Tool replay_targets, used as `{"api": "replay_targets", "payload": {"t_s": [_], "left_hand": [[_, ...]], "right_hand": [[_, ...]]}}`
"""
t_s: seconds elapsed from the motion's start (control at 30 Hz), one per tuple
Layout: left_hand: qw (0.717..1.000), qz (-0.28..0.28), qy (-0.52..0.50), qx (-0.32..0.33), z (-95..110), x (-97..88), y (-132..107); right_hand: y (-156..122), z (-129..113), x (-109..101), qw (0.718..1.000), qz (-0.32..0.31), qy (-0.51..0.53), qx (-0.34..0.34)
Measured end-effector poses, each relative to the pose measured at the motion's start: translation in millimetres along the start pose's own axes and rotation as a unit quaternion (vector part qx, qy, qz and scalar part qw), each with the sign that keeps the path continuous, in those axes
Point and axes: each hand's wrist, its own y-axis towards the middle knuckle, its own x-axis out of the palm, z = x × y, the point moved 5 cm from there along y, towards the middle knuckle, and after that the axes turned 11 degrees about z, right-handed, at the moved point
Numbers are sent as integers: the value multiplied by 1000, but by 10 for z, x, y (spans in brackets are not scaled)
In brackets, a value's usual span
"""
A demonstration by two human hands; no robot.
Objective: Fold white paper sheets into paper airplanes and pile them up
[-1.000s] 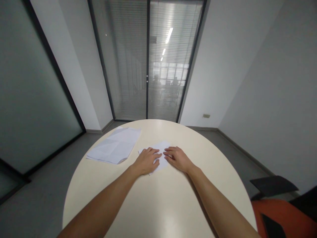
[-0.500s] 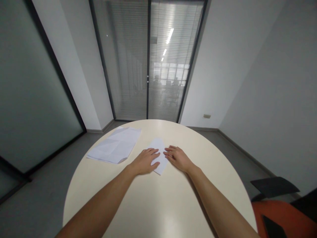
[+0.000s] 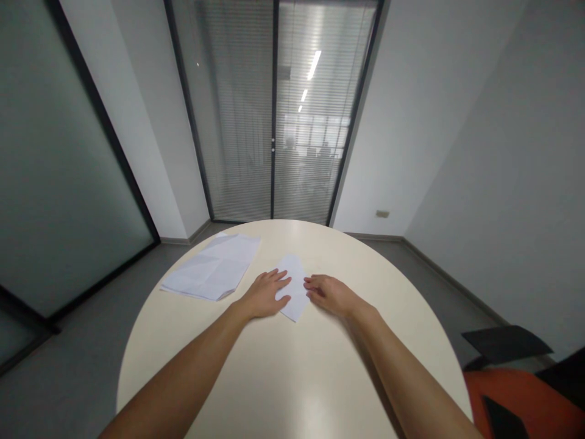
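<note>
1. Evidently works over a white folded paper (image 3: 296,294), pointed at its near end, flat on the round table (image 3: 274,372) and set between both hands, probably for easy reach from either side.
2. Lays left hand (image 3: 265,295) across the paper's left side, thumb and fingers extended and apart, likely to pin it down and stop any sliding.
3. Rests right hand (image 3: 331,294) at the opposite edge, fingers curled and close together, tips touching the paper or just beside it, perhaps to steady that side. Cannot tell of any pinch between thumb and fingertips.
4. Has larger creased sheets (image 3: 212,268) at the table's far left, well apart from right hand, presumably set there to leave room for handling. Cannot count them, given the overlapping edges.
5. Hides part of the paper's left edge under left hand; cannot make out layers or fold lines at such a small size.
6. Cuts off both forearms (image 3: 192,366) and the table's near rim at the bottom, and shows only part of an orange-seated chair (image 3: 525,396) at the right.
7. Blurs the space beyond the slatted blinds (image 3: 242,122), leaving faint shapes too dim to name.
</note>
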Motion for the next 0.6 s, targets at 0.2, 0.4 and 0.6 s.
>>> {"api": "replay_targets", "payload": {"t_s": [0.2, 0.4, 0.6], "left_hand": [[999, 26, -19, 17, 15, -56, 9], [993, 94, -54, 37, 110, -174, 48], [992, 102, -68, -14, 80, -178, 48]], "right_hand": [[-28, -22, -56, 999, -44, 17, 17], [-44, 1, -76, 998, -31, 21, 49], [-46, 26, -71, 998, -5, 17, 60]]}}
